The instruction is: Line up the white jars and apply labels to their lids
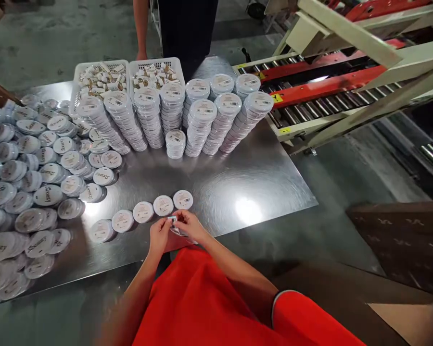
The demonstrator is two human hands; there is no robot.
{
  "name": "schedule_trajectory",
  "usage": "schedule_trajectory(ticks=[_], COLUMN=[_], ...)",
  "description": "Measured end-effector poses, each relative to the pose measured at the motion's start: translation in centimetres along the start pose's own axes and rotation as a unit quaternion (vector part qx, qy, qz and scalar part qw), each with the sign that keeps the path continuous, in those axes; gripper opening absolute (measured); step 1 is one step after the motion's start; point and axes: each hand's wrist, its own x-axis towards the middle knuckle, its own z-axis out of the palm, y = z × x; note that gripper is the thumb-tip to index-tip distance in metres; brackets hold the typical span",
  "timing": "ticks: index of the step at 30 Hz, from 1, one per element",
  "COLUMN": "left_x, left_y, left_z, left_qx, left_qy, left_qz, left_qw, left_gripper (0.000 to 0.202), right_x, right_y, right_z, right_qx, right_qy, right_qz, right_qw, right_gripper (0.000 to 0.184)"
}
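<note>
My left hand [159,235] and my right hand [189,225] meet at the near edge of a steel table [238,192]. Both pinch a small strip of labels [175,226] between the fingertips. Just beyond my hands lies a curved row of several round white tins [143,211], lids up with stickers on them. Tall leaning stacks of the same tins [198,122] stand at the back of the table. A loose pile of tins [29,182] covers the table's left side.
Two white baskets [130,67] with small items sit behind the stacks. A person in dark clothes [184,29] stands at the far side. A roller conveyor with a cream frame [328,91] runs on the right. Cardboard boxes [400,240] lie at the lower right.
</note>
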Motion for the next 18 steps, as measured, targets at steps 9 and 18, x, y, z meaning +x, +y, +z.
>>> schedule_trajectory(ticks=[9, 18], left_x=[-2.3, -1.9], left_y=[0.1, -0.6], left_z=[-0.8, -0.8], left_qx=[-0.118, 0.0], left_qy=[-0.007, 0.041], left_qz=[-0.024, -0.001], left_qw=[0.993, 0.999], left_gripper=[0.022, 0.034], right_x=[-1.2, -0.6], right_y=[-1.0, -0.8], right_z=[2.4, 3.4], right_qx=[-0.006, -0.05], right_qy=[0.038, 0.064], right_qz=[0.04, 0.051], right_qw=[0.998, 0.995], right_gripper=[0.019, 0.018])
